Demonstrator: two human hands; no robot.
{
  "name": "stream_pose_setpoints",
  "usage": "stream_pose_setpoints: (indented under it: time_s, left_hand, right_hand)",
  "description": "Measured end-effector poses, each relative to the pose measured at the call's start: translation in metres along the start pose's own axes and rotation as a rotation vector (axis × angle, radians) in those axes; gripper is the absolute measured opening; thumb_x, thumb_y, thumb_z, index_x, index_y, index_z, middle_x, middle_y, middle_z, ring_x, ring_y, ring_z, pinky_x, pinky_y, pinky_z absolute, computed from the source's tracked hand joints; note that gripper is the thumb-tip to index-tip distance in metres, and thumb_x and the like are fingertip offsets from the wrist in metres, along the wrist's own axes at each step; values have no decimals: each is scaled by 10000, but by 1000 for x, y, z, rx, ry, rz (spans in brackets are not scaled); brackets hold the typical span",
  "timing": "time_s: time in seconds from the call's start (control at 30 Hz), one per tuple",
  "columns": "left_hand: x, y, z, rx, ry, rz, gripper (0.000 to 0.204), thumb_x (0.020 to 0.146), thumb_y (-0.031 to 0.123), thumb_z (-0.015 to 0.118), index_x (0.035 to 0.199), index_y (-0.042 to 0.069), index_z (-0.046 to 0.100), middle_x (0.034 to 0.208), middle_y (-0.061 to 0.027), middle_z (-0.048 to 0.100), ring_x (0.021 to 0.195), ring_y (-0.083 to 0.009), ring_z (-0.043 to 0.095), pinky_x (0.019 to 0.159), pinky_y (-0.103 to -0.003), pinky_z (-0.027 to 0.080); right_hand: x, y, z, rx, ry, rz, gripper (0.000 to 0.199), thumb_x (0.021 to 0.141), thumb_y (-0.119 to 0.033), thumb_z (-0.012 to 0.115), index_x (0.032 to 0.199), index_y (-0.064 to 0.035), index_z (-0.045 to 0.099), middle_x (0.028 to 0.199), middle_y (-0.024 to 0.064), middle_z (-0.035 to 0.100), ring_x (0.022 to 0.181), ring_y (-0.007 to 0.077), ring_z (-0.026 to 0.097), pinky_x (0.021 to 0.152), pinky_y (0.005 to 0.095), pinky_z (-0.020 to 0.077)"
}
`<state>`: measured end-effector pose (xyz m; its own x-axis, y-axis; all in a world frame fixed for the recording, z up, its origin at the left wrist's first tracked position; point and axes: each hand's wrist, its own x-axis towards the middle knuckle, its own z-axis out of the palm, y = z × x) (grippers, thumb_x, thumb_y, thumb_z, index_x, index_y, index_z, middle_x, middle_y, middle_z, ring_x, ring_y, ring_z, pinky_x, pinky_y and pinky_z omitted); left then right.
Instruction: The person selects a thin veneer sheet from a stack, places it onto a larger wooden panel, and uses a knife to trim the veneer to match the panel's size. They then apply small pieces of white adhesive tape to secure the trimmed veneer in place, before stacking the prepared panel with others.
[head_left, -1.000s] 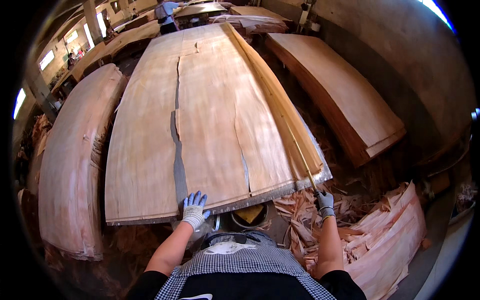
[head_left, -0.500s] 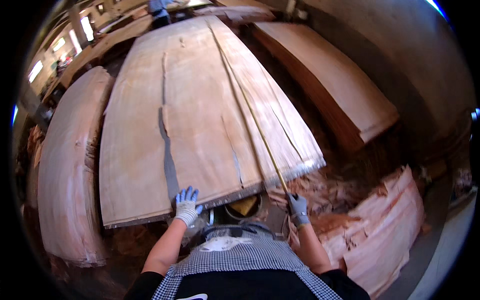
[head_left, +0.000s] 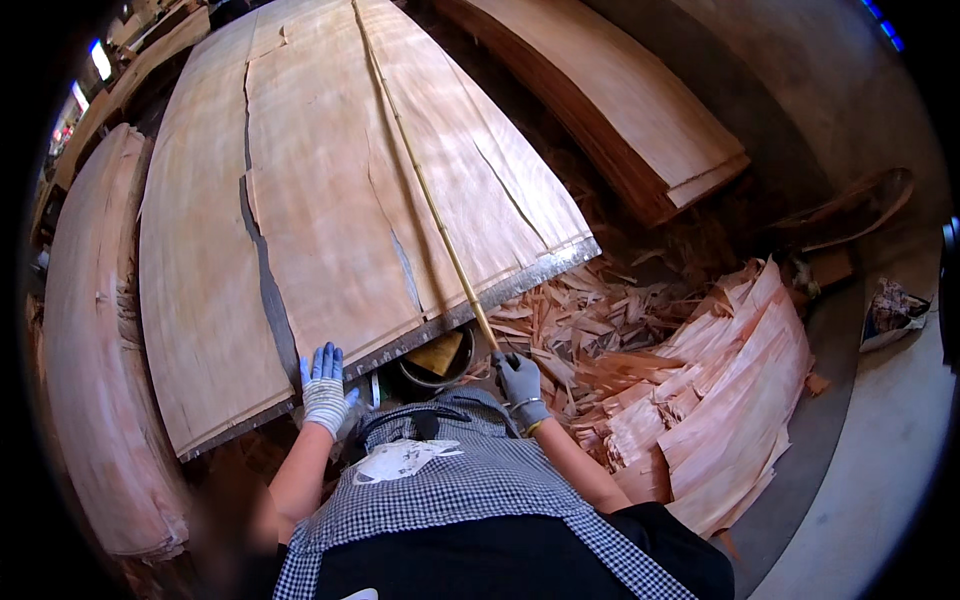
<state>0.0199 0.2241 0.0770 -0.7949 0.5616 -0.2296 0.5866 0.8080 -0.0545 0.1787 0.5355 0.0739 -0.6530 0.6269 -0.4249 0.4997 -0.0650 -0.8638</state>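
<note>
A large pale wood veneer sheet [head_left: 320,220] lies flat in front of me, with several long splits running away from me. My left hand [head_left: 324,385], in a white and blue glove, rests on its near edge with fingers stretched out, beside a wide dark split [head_left: 262,270]. In a grey glove, my right hand [head_left: 520,385] is closed round the near end of a long thin yellowish stick [head_left: 432,205]. The stick reaches far across the veneer, close to a dark lengthwise split. Its far end lies near the top of the picture.
Curved veneer stacks stand at the left [head_left: 85,330] and far right [head_left: 610,90]. A dark bucket [head_left: 440,372] with something yellow inside sits under the near edge. Broken veneer scraps [head_left: 580,310] cover the floor to the right, beside a pile of torn sheets [head_left: 720,400].
The view has turned, so the veneer and both hands appear further left and higher. My left hand stays on the near edge; my right hand still grips the stick.
</note>
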Motion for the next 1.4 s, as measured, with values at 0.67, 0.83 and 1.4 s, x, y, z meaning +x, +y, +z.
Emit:
stream_pose_setpoints:
  time_s: [0.67, 0.83, 1.4]
  left_hand:
    - [-11, -14, 4, 9, 74, -42, 846, 665, 412, 631, 1340, 56, 264, 1416, -119, 198, 1305, -293, 170, 1055, -514, 25]
    - [-26, -24, -18, -246, 188, -60, 724, 618, 348, 660, 1222, 37, 408, 1275, -170, 380, 1215, -328, 304, 1010, -514, 183]
    - [-41, -30, -4, -230, 371, -375, 626, 768, 418, 522, 1292, 109, 378, 1383, -129, 270, 1270, -358, 220, 1045, -474, 116]
  right_hand:
    - [-30, -4, 7, -42, 38, -40, 290, 818, -270, 595, 754, 13, 601, 540, 22, 531, 447, 79, 468, 424, 239, 367]
    - [-11, 39, 14, -190, 0, -160, 206, 810, -184, 566, 856, 3, 637, 593, 19, 552, 506, 90, 487, 455, 257, 379]
    - [41, -25, 48, -15, -20, -195, 239, 834, -189, 557, 666, -24, 596, 490, -17, 468, 402, 65, 396, 382, 225, 307]
